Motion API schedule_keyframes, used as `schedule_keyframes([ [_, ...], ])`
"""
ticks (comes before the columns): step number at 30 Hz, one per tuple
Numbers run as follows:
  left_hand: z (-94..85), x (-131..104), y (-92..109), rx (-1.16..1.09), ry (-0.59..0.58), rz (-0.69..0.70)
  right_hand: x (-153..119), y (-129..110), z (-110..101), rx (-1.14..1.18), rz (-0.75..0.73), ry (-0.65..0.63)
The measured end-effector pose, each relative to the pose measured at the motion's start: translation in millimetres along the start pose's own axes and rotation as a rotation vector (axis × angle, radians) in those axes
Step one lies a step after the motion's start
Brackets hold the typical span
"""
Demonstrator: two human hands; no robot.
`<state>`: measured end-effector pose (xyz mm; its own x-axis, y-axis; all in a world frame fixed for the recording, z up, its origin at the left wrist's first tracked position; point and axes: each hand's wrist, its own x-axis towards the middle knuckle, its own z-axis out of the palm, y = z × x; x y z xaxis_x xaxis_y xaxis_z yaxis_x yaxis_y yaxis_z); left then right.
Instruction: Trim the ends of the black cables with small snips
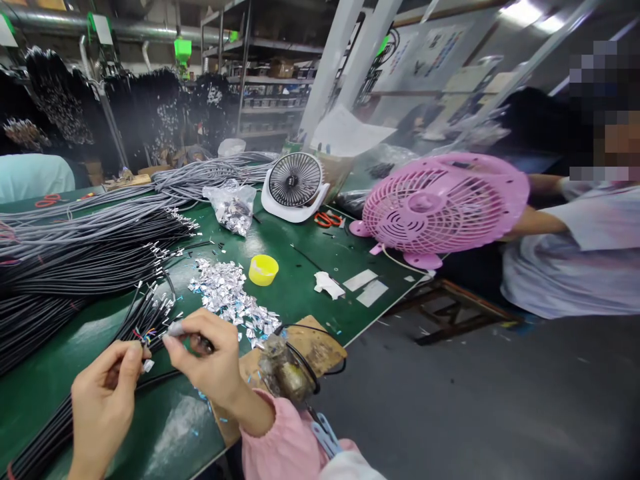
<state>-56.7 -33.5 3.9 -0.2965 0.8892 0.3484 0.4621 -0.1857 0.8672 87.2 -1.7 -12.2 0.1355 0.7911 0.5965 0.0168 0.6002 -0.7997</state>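
My left hand pinches the end of a black cable, where thin coloured wires fan out above the fingertips. Close to its right, my right hand has thumb and forefinger pressed together, a greyish cover on one fingertip. A dark object shows within the curled fingers; its kind is unclear. Whatever sits between the right fingertips is too small to make out. Behind both hands lies a bundle of black cables with stripped ends. A heap of small silvery-white pieces is spread beyond my right hand.
Long grey cables cover the table's left and back. A yellow cup, a plastic bag of small parts, a white fan, orange-handled scissors and a pink fan stand or lie beyond. Another person's arm is behind the pink fan.
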Motion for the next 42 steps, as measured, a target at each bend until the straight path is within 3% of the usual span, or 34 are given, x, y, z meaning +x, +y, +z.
schedule_keyframes([
  [5, 0.8, -0.9, 1.0, -0.029, 0.005, -0.013, 10.1, -14.7, 4.4, 0.087, 0.176, -0.064],
  [11, 2.7, 1.3, 5.0, -0.035, -0.061, -0.002, 14.4, -15.3, 4.6, 0.103, 0.356, -0.116],
  [16, 2.5, 0.8, 5.9, -0.045, -0.074, 0.006, 10.9, -15.3, 4.5, 0.113, 0.311, -0.168],
  [23, 3.1, 0.3, 5.4, -0.054, -0.057, -0.041, 10.0, -17.1, 4.0, 0.067, 0.285, -0.142],
  [32, 2.4, 1.8, 7.0, -0.057, -0.106, 0.019, 11.9, -15.0, 2.8, 0.115, 0.244, -0.143],
  [36, 3.8, 3.2, 6.0, 0.001, -0.136, 0.090, 13.3, -12.3, 1.0, 0.162, 0.393, -0.193],
  [40, 0.9, 3.9, 5.8, 0.024, -0.198, 0.186, 15.4, -6.2, -1.1, 0.252, 0.598, -0.321],
  [42, -4.6, 5.2, 5.5, 0.008, -0.224, 0.187, 18.0, -4.5, -0.5, 0.195, 0.633, -0.280],
])
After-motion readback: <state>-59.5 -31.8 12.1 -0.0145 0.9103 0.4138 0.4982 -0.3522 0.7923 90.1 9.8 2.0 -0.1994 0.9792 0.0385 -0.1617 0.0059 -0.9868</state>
